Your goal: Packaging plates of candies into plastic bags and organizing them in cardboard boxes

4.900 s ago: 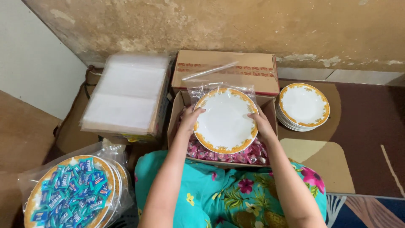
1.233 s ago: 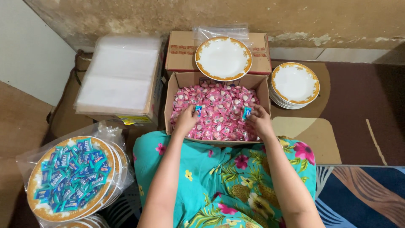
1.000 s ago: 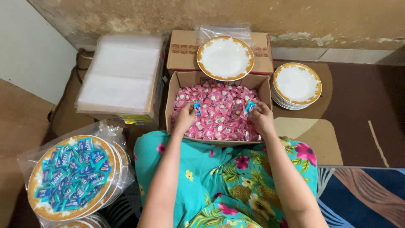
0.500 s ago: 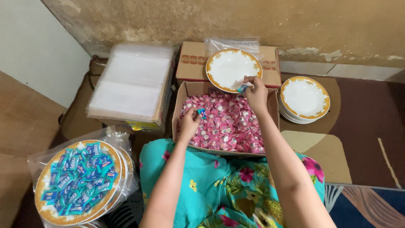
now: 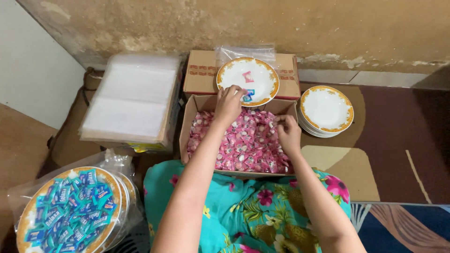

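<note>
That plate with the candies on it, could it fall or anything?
Maybe. The white plate sits on a clear plastic bag atop a closed cardboard box, so a nudge from the left hand at its rim might slide it. The two candies on it could skid off. The right hand digging in the open box of pink candies might flick some over the side.

A single head-worn camera looks steeply down from above the seated person's lap, facing the wall [image 5: 281, 23] ahead. It sits close, taking in the open cardboard box [image 5: 194, 117] and the floor [image 5: 403, 136] around it.
</note>
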